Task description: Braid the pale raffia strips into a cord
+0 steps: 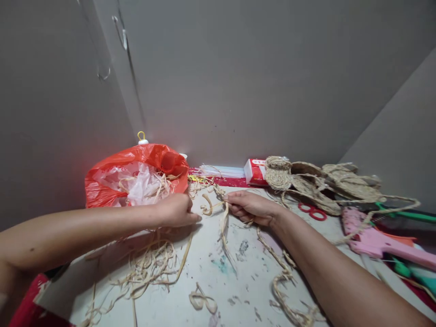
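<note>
My right hand (250, 206) is closed in a pinch on the end of a twisted straw rope (279, 290). Loose dried strips (224, 227) hang from its fingertips, and the rope trails under my right forearm toward the table's near edge. To the left, my left hand (181, 211) is curled with the thumb pointing right; whatever its fingers hold is hidden. Just below it lies a long flat strip (185, 254) beside a tangled heap of dried straw strips (153, 265). A short curled strip (207, 205) rests between the hands.
Behind my left arm sits a red plastic bag (136, 156) holding straw and white plastic. Woven straw slippers (311, 181), a tissue pack (255, 171), red-handled scissors (312, 211) and a pink glue gun (371, 236) lie at the right. Grey walls (231, 81) enclose the stained white table (238, 290).
</note>
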Motion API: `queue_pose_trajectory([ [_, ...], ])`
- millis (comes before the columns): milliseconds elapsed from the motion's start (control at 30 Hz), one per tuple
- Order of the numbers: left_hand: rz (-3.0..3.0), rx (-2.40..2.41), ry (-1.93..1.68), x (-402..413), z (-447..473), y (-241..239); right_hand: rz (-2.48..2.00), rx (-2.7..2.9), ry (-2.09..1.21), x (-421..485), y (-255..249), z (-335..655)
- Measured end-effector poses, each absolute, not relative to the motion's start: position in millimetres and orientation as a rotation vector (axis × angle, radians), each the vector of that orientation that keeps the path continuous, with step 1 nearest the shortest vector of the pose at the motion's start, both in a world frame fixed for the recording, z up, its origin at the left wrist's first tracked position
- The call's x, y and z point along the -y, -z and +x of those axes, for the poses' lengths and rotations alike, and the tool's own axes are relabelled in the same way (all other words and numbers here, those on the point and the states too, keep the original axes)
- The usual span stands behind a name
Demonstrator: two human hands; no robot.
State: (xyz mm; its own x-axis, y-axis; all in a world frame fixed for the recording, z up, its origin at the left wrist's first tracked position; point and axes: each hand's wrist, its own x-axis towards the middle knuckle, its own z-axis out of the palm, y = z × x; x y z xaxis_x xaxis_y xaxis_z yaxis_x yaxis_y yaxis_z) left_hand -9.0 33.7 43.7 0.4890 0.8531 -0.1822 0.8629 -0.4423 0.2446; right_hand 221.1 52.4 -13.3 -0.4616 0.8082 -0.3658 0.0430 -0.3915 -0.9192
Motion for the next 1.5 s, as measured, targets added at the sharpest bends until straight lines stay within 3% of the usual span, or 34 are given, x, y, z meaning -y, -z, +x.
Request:
queue_pose_trajectory([
  [200,2.332,-1.399,-0.052,-35,-3,-8,-1.195,1.278,-1.894,-54,16,223],
  [367,2.263,-1.339,-0.235,-26,-14,-28,-1.183,1.272,-1.902,-54,17,223],
  [500,1.855,-1.167,-0.488,-24,-2,-53,-1.178,1.274,-1.917,-54,17,223],
  [900,1.689,-1.183,-0.291,-59,46,-27,-1.192,1.246,-1.929,-54,16,223],
  [1500,1.803,-1.198,-0.361,-72,44,-21,-1.194,1.267,-1.906,-54,17,220],
])
